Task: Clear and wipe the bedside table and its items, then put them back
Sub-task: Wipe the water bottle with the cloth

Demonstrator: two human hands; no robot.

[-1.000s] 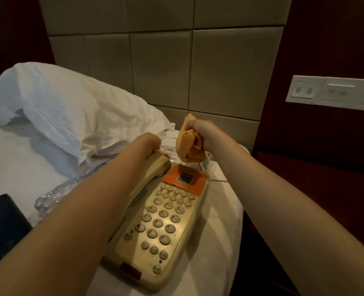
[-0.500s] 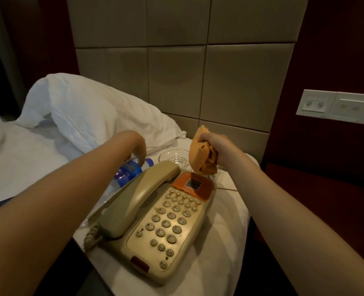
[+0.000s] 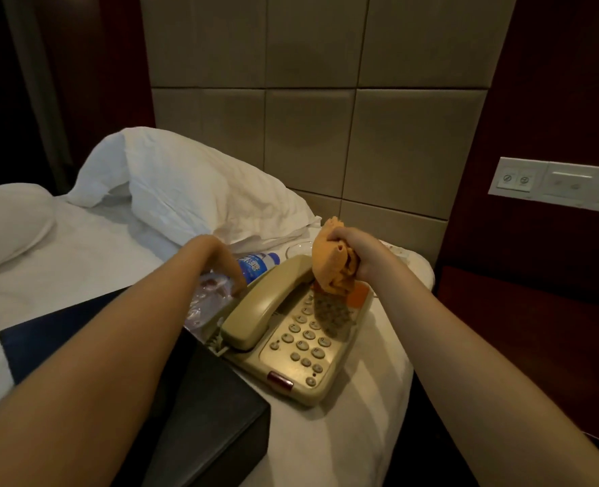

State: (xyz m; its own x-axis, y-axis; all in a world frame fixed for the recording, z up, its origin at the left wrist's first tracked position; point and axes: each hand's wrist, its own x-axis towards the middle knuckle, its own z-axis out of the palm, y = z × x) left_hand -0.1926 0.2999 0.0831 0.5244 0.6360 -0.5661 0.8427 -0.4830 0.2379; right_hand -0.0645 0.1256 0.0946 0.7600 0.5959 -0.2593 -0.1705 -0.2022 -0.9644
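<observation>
Presently, at 8 o'clock, a dark folder (image 3: 62,332) and a black box (image 3: 206,416) lie on the bed (image 3: 80,261), placed as before.

Left hand (image 3: 221,261): a second ago it lay on the handset (image 3: 266,304). It has since shifted to 10 o'clock of the phone (image 3: 305,356), and its fingers now reach down onto the bottle (image 3: 256,265), which lies on its side. Contact is plain, but whether the fingers close round the bottle cannot be told.

The phone sits on the sheet just right of centre, handset seated in its cradle.

Right hand (image 3: 361,254): a fist closed round the bunched orange cloth (image 3: 329,272). The cloth has come down to the phone's 12 o'clock end, at or just above the orange label, and shadows the keys.

Judgement: the handset is released and wiping of the phone is starting, with the bottle likely handled next. The items seen lie on the bed, so putting back is not yet begun.
</observation>
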